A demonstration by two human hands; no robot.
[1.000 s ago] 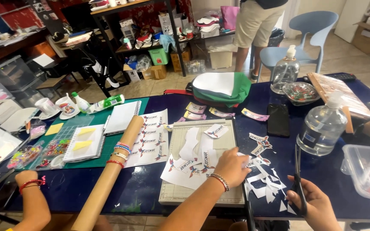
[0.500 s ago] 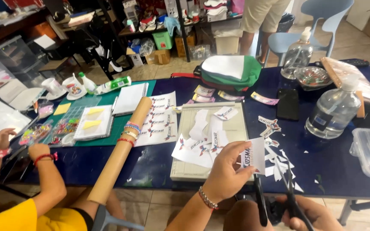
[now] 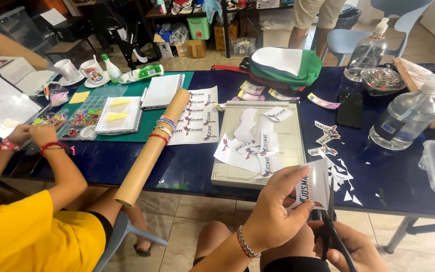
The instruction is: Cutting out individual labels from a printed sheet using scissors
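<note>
— How is the left hand (image 3: 278, 214) set?
— Raised at the lower centre, wrist bent, thumb and fingers pinched in a closed grip — a beaded bracelet sits on the wrist.
— And the right hand (image 3: 351, 247)?
— Lower, at the bottom edge, fingers curled shut — just beside the left.

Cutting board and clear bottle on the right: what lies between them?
Head view: small printed cutouts and white scraps on the blue table, between cutting board and bottle.

Small white printed paper sticker sheet (image 3: 314, 185), held upright, black-handled scissors (image 3: 334, 227) apparently cutting its lower edge
</note>
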